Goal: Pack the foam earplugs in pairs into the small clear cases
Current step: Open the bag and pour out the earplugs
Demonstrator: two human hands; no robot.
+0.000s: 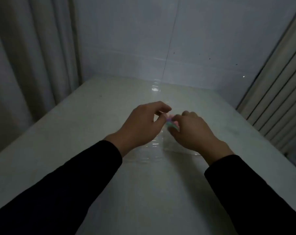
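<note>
Both hands meet over the middle of the desk, each grip pinching a small cluster of earplugs, which shows pink, purple and green between the fingertips. The left hand has thumb and forefinger curled in on the cluster from the left; the right hand closes on it from the right, its fingers bent and hiding most of the foam. How many earplugs are held cannot be told in the dim light.

Just under and nearer than the earplugs, a clear plastic bag or sheet lies flat on the desk; nothing can be made out inside it.

The desk runs pale and bare on every side of the earplugs, its far edge touching the wall. Left of it hangs a curtain; slatted panels stand at the right.
</note>
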